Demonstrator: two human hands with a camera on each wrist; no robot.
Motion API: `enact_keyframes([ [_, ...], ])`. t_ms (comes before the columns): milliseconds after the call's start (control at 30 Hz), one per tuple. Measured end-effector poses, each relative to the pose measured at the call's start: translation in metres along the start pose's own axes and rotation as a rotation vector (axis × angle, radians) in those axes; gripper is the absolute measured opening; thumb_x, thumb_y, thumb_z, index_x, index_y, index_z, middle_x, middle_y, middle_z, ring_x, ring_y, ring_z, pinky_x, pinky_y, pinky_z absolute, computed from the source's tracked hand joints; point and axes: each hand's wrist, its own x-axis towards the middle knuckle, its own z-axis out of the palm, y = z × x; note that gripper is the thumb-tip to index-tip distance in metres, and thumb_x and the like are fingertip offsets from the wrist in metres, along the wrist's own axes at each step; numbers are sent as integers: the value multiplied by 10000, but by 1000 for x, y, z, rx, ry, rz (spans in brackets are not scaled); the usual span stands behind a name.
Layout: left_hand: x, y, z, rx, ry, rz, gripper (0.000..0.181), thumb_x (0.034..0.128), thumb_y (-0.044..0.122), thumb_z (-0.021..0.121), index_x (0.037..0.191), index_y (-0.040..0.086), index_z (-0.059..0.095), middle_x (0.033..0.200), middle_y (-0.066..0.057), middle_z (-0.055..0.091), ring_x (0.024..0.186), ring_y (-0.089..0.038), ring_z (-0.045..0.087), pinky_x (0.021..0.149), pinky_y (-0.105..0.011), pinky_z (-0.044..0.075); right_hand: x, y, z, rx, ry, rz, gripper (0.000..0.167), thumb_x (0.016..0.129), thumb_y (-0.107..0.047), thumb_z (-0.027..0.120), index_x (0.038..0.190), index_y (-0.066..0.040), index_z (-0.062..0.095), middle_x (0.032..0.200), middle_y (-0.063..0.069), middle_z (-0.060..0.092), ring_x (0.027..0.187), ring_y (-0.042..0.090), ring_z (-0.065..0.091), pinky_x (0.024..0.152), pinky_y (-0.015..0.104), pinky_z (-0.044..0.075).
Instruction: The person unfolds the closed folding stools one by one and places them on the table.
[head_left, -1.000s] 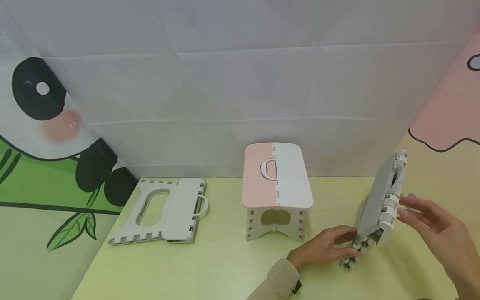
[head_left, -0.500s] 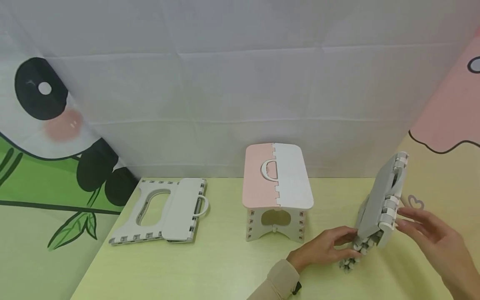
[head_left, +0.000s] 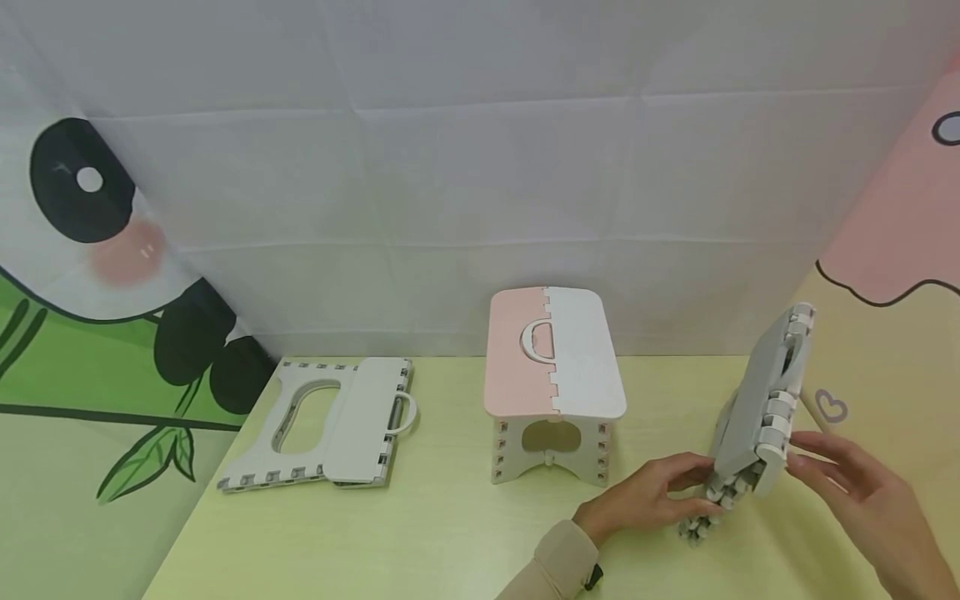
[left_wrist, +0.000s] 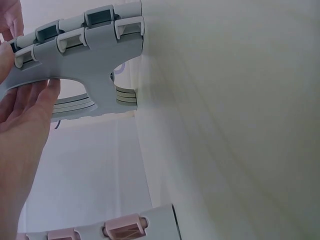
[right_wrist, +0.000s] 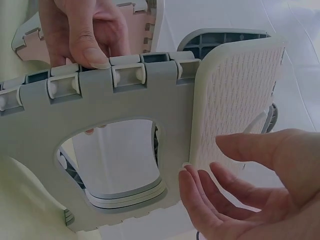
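A grey folding step stool, mostly folded, stands on edge at the table's right, leaning in the head view. My left hand grips its near lower leg panel. In the right wrist view the left thumb lies over the hinged edge; in the left wrist view the left fingers reach into the leg panel's cutout. My right hand is at the stool's right side. In the right wrist view its loosely bent fingers are by the textured seat panel, thumb apart; contact is unclear.
A pink-and-white folding stool stands unfolded at the table's middle back. Another grey-white folding stool lies flat on the left, its handle pointing right. A white cloth wall closes off the back of the yellowish table.
My right hand has slid slightly down and to the left along the stool's right side. The left hand and all the stools stay where they were.
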Motion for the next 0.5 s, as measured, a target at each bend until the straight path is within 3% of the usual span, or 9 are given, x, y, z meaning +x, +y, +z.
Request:
enact_keyframes([
  [267, 0, 1, 0, 10, 0, -4, 539, 994, -37, 635, 1495, -16, 436, 1478, -148, 527, 1376, -46, 467, 1088, -185, 416, -2, 7, 5, -19, -17, 26, 431, 1011, -343, 682, 1403, -183, 598, 1090, -352, 625, 957, -208, 540, 671, 131, 439],
  [500, 0, 3, 1, 20, 6, 0, 535, 985, -43, 644, 1481, -14, 447, 1450, -171, 543, 1359, -53, 490, 1076, -175, 423, -6, 13, 13, 39, -10, -27, 364, 1008, -216, 696, 1365, -182, 631, 1114, -394, 579, 970, -205, 558, 706, 79, 453],
])
